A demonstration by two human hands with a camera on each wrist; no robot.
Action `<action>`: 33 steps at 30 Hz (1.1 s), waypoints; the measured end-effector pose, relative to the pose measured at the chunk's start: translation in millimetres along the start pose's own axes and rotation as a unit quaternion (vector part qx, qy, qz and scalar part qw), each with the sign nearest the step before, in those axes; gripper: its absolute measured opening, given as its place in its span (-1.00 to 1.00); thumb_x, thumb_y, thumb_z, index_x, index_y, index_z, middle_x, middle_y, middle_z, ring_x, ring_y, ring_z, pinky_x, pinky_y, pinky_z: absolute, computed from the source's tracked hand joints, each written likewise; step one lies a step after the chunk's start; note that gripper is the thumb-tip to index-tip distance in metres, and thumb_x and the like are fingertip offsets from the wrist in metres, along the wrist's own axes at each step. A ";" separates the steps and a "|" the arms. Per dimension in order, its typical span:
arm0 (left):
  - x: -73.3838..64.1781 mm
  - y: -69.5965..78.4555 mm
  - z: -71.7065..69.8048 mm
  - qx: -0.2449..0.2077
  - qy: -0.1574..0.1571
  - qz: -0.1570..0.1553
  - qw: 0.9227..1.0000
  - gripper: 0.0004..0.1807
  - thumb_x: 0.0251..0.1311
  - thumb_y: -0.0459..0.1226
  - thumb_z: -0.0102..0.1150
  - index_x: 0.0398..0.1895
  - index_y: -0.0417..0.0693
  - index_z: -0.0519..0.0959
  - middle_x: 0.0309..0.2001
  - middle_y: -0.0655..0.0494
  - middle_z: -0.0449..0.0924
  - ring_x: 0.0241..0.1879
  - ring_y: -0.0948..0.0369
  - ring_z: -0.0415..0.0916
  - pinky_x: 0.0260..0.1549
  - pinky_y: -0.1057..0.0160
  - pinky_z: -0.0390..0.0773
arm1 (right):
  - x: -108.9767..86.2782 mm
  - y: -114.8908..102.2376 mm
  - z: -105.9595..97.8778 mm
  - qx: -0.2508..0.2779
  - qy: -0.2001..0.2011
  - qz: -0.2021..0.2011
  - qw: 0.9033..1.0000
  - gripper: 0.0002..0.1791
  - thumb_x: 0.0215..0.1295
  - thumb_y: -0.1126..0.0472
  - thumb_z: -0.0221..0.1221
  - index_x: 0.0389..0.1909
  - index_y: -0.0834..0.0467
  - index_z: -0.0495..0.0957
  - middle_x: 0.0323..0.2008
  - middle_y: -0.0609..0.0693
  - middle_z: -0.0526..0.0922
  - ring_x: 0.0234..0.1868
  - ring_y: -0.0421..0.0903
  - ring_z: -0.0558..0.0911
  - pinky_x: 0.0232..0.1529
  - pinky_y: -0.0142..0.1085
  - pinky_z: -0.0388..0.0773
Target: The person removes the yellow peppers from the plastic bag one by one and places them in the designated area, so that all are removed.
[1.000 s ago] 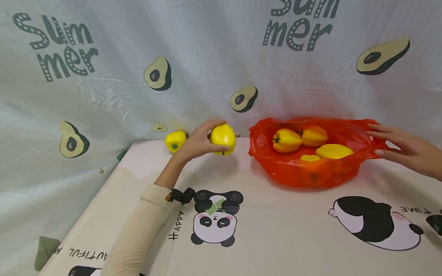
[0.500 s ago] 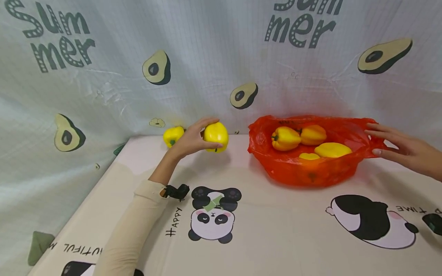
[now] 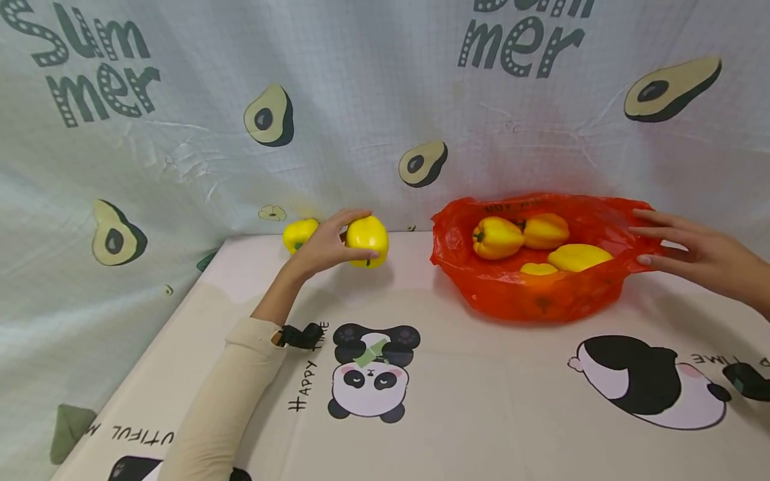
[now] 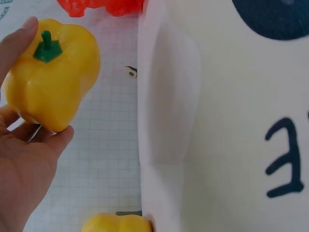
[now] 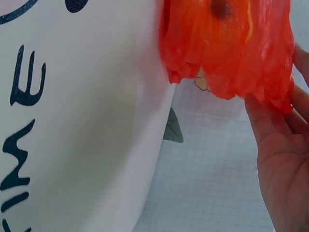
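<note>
My left hand point(image 3: 327, 247) grips a yellow bell pepper point(image 3: 368, 240) by its sides above the back of the table; its green stem point(image 4: 47, 48) shows in the left wrist view. Just left of that hand sits another yellow bell pepper point(image 3: 299, 234), partly covered by it. A red plastic bag point(image 3: 541, 300) stands with its mouth spread at the right. Inside lie two yellow peppers point(image 3: 498, 238), a smooth yellow oval fruit point(image 3: 580, 258) and a partly hidden yellow thing point(image 3: 538, 268). At the bag's right end, my right hand point(image 3: 698, 250) holds its edge between thumb and fingers.
A pale tablecloth point(image 3: 469, 387) with printed pandas and lettering covers the table. Behind it hangs a light curtain point(image 3: 343, 113) printed with avocados and words, close to the peppers and the bag.
My left hand has moved a little left with the bell pepper, nearer the other pepper. My right hand and the bag's right end have shifted slightly left. The head view has tilted slightly.
</note>
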State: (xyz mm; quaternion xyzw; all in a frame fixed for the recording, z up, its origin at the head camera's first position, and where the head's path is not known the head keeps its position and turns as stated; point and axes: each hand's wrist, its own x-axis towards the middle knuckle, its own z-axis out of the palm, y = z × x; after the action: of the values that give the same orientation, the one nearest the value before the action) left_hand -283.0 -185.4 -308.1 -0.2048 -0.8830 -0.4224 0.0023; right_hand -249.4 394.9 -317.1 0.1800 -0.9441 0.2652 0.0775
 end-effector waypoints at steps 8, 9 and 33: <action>2.2 -5.1 0.0 0.002 -0.010 0.012 1.000 -0.17 0.11 -0.15 0.51 0.46 -0.06 0.38 0.44 0.02 0.30 0.30 0.00 0.33 0.38 -0.07 0.35 | 0.1 3.2 2.0 0.008 0.016 -0.018 1.000 -0.49 0.29 0.29 0.35 0.25 0.30 0.53 0.31 -0.67 0.11 0.16 -0.81 0.05 -0.25 -0.90 0.24; 2.8 -6.2 -0.2 0.001 -0.012 0.014 1.000 -0.18 0.11 -0.15 0.51 0.45 -0.06 0.40 0.44 0.02 0.30 0.30 0.01 0.33 0.38 -0.07 0.35 | 0.4 3.0 2.1 0.008 0.016 -0.018 1.000 -0.49 0.29 0.29 0.35 0.24 0.31 0.54 0.34 -0.62 0.13 0.15 -0.81 0.05 -0.25 -0.90 0.24; 9.3 -22.8 -6.8 0.001 -0.014 -0.022 1.000 -0.11 0.10 -0.13 0.53 0.48 -0.13 0.34 0.45 -0.01 0.31 0.37 -0.03 0.29 0.43 -0.05 0.26 | 5.5 4.6 0.5 -0.020 0.022 -0.003 1.000 -0.38 0.13 0.15 0.49 0.24 0.17 0.60 0.20 -0.78 0.17 0.23 -0.76 0.08 -0.32 -0.71 0.35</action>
State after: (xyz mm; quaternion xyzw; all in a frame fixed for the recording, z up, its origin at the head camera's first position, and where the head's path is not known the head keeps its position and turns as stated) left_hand -301.0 -199.8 -319.0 -0.1911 -0.8874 -0.4190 -0.0192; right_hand -256.3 396.6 -318.4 0.1755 -0.9466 0.2500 0.1032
